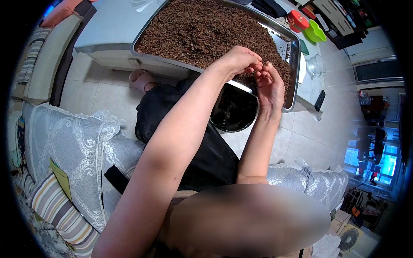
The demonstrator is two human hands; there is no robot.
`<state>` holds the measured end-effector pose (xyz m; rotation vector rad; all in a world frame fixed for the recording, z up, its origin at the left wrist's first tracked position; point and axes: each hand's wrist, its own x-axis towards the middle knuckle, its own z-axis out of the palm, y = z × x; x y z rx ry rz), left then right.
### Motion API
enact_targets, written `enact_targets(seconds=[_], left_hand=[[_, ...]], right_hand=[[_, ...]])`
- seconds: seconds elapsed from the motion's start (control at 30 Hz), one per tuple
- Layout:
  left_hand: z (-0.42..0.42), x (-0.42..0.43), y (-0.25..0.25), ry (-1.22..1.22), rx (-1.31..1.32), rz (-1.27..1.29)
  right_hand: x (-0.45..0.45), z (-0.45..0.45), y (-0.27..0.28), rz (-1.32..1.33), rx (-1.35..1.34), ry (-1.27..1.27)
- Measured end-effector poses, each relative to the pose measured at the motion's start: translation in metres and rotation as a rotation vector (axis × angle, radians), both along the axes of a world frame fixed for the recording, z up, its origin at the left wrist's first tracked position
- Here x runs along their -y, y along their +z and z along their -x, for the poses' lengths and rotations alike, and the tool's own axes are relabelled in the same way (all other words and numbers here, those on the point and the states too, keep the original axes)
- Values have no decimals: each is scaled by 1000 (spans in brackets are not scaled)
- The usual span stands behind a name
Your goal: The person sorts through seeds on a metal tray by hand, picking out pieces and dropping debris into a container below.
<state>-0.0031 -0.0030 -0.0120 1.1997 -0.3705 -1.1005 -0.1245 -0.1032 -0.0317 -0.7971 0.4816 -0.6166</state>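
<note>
The heap of brown granular material (202, 30) fills most of a shallow metal tray (297, 64), which rests on a white table (103, 26). The tray's far edge is cut off at the upper border; bare metal shows at the right end.

The left hand (241, 60) is above the tray's near right portion, fingers curled inward and thumb close to them. The right hand (272, 88) faces it, palm turned inward, fingers half bent. The fingertips of both hands meet or nearly meet; whether a grain is pinched between them cannot be told. Both hands cover part of the heap and of the near rim.

Below that rim, between the forearms, is a black container (234, 114); its contents are too dark to identify, and the left forearm passes close to its edge. Dark clothing (193, 159) covers the lap. A pink slipper (141, 80) is partly visible under the table.

Beyond the tray's right end are a red bowl (297, 20), a green bowl (315, 31) and a clear container (316, 64). A black handheld device (320, 99) is near the tray's right corner. A blurred oval obscures the lower centre.
</note>
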Motion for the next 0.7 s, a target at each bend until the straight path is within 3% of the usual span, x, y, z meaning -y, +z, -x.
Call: enact_targets(seconds=[0.07,0.27,0.4,0.5,0.7], left_hand=[[1,-1,3,4,-27,3],[-2,-1,-2,-67,237,41],[-5,-2,-5,36,180,-25],[-10,1,-5,90,161,-83],[-4,4,-1,155,290,133]], right_hand=[[-1,0,0,5,17,-3],[-4,-4,-4,127,-22,-33],[2,2,-2,27,11,-130],[7,8,3,78,83,-53],[4,12,9,-14,238,28]])
